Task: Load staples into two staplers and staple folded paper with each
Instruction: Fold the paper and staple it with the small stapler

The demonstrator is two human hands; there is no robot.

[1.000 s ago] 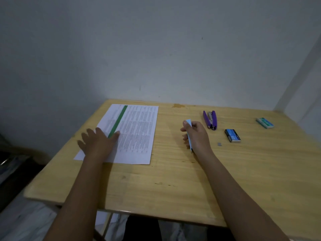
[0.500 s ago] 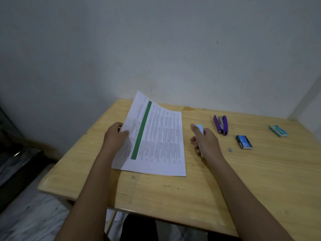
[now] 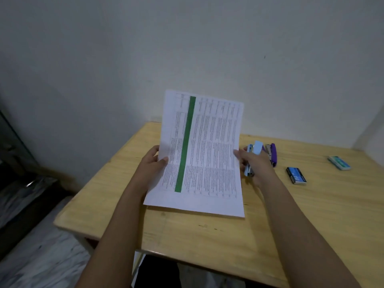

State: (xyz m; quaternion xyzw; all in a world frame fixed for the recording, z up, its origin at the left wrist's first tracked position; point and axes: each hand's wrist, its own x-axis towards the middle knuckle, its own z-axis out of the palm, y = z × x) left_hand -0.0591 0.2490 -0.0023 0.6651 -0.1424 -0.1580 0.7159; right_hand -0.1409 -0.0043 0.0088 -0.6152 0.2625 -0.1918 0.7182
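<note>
Left hand (image 3: 150, 163) pinches printed sheet (image 3: 204, 154) mid-frame, right hand (image 3: 257, 163) grips light-blue stapler (image 3: 252, 159) while touching its edge — unfolded yet, so fold next, likely.

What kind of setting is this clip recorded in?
Probably a plain room at home or in a small office: a bare wooden table against a blank wall, with a printed sheet, staplers and staple boxes.
</note>
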